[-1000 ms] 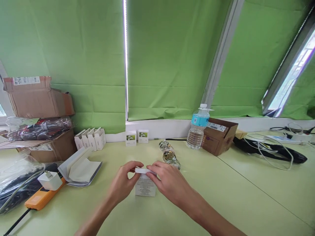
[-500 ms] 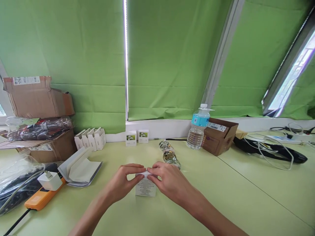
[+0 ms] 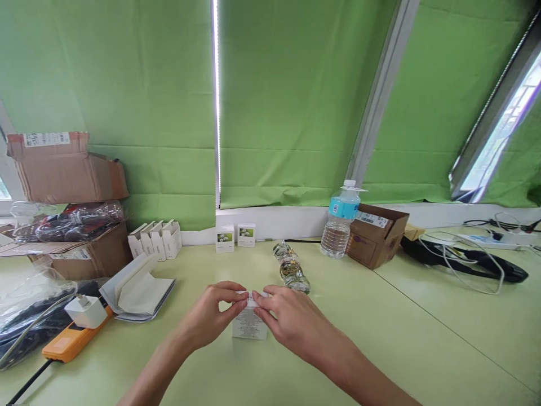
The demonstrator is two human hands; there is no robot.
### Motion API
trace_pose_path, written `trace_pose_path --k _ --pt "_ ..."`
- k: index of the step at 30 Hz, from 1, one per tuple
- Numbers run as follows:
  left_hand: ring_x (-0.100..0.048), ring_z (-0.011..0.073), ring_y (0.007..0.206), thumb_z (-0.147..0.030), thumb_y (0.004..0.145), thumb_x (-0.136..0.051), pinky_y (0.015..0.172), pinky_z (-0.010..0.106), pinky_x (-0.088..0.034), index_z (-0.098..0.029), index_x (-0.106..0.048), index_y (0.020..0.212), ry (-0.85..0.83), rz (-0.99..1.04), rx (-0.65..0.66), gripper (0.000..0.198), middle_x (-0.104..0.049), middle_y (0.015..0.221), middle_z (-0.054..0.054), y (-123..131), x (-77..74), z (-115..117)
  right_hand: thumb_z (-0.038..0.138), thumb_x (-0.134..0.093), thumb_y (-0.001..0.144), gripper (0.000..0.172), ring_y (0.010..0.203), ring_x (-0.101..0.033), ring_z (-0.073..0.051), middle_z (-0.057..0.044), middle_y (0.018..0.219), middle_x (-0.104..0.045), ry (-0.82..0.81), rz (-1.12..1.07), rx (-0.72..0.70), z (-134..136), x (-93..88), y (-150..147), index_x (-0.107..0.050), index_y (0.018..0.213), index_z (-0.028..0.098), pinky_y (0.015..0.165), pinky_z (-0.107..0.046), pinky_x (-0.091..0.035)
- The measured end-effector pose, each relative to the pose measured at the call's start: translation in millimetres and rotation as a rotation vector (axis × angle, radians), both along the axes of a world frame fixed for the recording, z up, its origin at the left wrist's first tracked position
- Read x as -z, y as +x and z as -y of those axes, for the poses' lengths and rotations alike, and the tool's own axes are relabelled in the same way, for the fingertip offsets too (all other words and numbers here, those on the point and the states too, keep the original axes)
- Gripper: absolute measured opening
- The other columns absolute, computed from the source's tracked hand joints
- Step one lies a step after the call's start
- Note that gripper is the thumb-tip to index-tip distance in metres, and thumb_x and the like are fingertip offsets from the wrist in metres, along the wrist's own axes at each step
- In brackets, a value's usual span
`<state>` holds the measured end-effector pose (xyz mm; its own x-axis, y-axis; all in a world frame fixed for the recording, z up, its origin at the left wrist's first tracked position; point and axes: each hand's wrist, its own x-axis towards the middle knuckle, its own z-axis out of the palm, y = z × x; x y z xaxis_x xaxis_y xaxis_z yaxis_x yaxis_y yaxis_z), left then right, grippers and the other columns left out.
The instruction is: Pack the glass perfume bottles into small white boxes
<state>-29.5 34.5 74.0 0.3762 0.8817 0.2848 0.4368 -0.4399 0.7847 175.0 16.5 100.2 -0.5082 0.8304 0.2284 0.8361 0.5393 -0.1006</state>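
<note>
A small white carton (image 3: 248,325) with printed text stands upright on the pale green table (image 3: 380,338), near the front middle. My left hand (image 3: 211,317) pinches its top edge from the left, fingers closed. From the right, my right hand (image 3: 287,321) pinches the same top edge, fingertips meeting the left hand's over the flap. Just behind the hands lies a row of small glass bottles with gold caps (image 3: 291,266).
Two small boxes with flower pictures (image 3: 235,235) and several plain white cartons (image 3: 154,239) stand by the wall. Flat carton blanks (image 3: 137,287), a charger on an orange power strip (image 3: 76,330), cardboard boxes (image 3: 63,169), a water bottle (image 3: 340,220), a brown box (image 3: 377,234) and cables (image 3: 465,256) surround the work area.
The white top flap, lifted a second ago, has been pressed down onto the carton. Both hands have closed in together over the top edge.
</note>
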Motion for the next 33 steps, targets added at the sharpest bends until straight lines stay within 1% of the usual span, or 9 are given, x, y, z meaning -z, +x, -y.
trace_pose_path --k 5,11,14,16,20,24,26,29,33 --pt "-0.063 0.0193 0.087 -0.037 0.090 -0.052 0.077 0.028 -0.049 -0.026 -0.075 0.091 -0.011 -0.006 0.006 0.026 -0.072 0.095 0.003 5 -5.0 4 0.039 -0.029 0.101 0.043 0.060 -0.058 -0.019 -0.005 0.072 -0.065 0.048 0.064 0.137 7 5.1 -8 -0.068 0.100 0.023 0.050 -0.032 -0.018" --pt "-0.049 0.0126 0.057 -0.042 0.087 -0.055 0.055 0.024 -0.042 -0.027 -0.070 0.104 -0.079 -0.051 -0.105 0.028 -0.070 0.082 0.000 7 -4.5 6 0.043 -0.026 0.101 0.046 0.072 -0.062 -0.020 -0.005 0.079 -0.064 -0.045 -0.057 0.084 1 4.2 -10 -0.067 0.104 0.023 0.059 -0.029 -0.034" --pt "-0.048 0.0095 0.057 -0.043 0.084 -0.059 0.050 0.021 -0.042 -0.029 -0.059 0.121 -0.179 0.052 -0.060 0.040 -0.066 0.112 0.004 5 -0.2 5 0.054 -0.032 0.098 0.047 0.088 -0.064 -0.022 -0.007 0.099 -0.066 -0.201 -0.164 0.003 3 -0.6 -6 -0.058 0.125 0.025 0.071 -0.030 -0.042" --pt "-0.053 0.0097 0.058 -0.046 0.082 -0.060 0.050 0.022 -0.046 -0.030 -0.043 0.137 -0.303 0.117 -0.007 0.060 -0.060 0.122 0.009 4 4.1 5 0.064 -0.042 0.090 0.064 0.106 -0.060 -0.026 -0.011 0.125 -0.059 -0.314 -0.218 -0.053 5 -1.5 -3 -0.044 0.139 0.024 0.081 -0.032 -0.044" --pt "-0.058 0.0125 0.054 -0.052 0.086 -0.053 0.051 0.023 -0.046 -0.029 -0.024 0.147 -0.480 0.100 0.066 0.072 -0.065 0.079 0.001 6 11.2 7 0.074 -0.055 0.075 0.100 0.128 -0.045 -0.032 -0.016 0.150 -0.034 -0.382 -0.224 -0.080 10 4.8 -6 -0.021 0.151 0.019 0.090 -0.034 -0.042" --pt "-0.058 0.0127 0.057 -0.052 0.087 -0.053 0.051 0.022 -0.044 -0.029 -0.036 0.138 -0.430 0.099 0.069 0.059 -0.062 0.074 -0.003 7 10.1 7 0.062 -0.056 0.081 0.083 0.094 -0.065 -0.028 -0.008 0.107 -0.069 -0.314 -0.203 -0.031 10 8.3 -15 -0.026 0.148 0.023 0.068 -0.029 -0.042" --pt "-0.058 0.0127 0.059 -0.055 0.086 -0.053 0.052 0.021 -0.044 -0.025 -0.046 0.128 -0.395 0.090 0.082 0.052 -0.062 0.075 -0.002 5 7.2 7 0.051 -0.056 0.084 0.069 0.080 -0.066 -0.026 -0.003 0.086 -0.072 -0.259 -0.170 -0.022 10 6.2 -16 -0.033 0.143 0.025 0.061 -0.027 -0.037" --pt "-0.056 0.0115 0.057 -0.058 0.085 -0.053 0.052 0.022 -0.044 -0.025 -0.048 0.124 -0.395 0.061 0.090 0.052 -0.061 0.074 -0.003 2 3.9 5 0.042 -0.058 0.082 0.059 0.079 -0.065 -0.024 -0.002 0.086 -0.072 -0.220 -0.165 -0.043 11 2.1 -15 -0.041 0.137 0.027 0.059 -0.026 -0.035" --pt "-0.054 0.0110 0.053 -0.060 0.083 -0.055 0.047 0.021 -0.042 -0.022 -0.052 0.112 -0.398 0.049 0.046 0.048 -0.058 0.071 -0.003 0 5.5 2 0.054 -0.060 0.080 0.061 0.078 -0.065 -0.023 -0.001 0.086 -0.071 -0.270 -0.228 -0.046 13 2.7 -18 -0.045 0.132 0.027 0.060 -0.025 -0.036"
